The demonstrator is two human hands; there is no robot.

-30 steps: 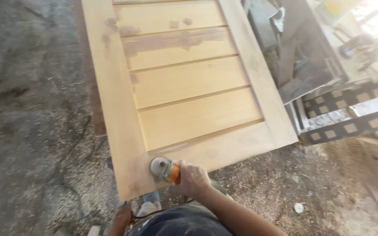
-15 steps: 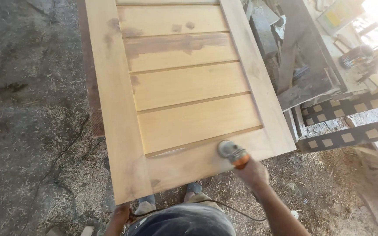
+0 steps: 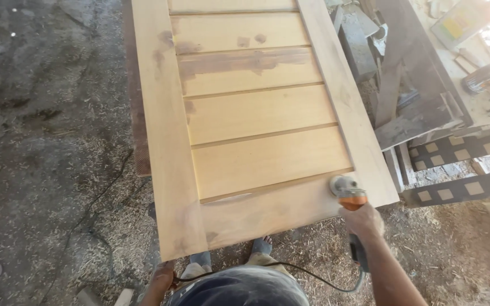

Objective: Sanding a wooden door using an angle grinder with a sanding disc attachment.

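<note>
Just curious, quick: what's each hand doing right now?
Left hand: at the wooden door's near corner; grip cannot be told.
Right hand: closed around the sander.

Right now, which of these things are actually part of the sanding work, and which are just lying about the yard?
In use:
- wooden door, lying flat
- power sander, on the door's lower right corner
- right hand, gripping the sander
- left hand, at the door's near left corner
- sander cable

Lying about:
- scrap timber, right of the door
- wood shavings on the ground
- metal grating

One wooden door (image 3: 256, 130), one sander (image 3: 344, 190), two hands.
</note>
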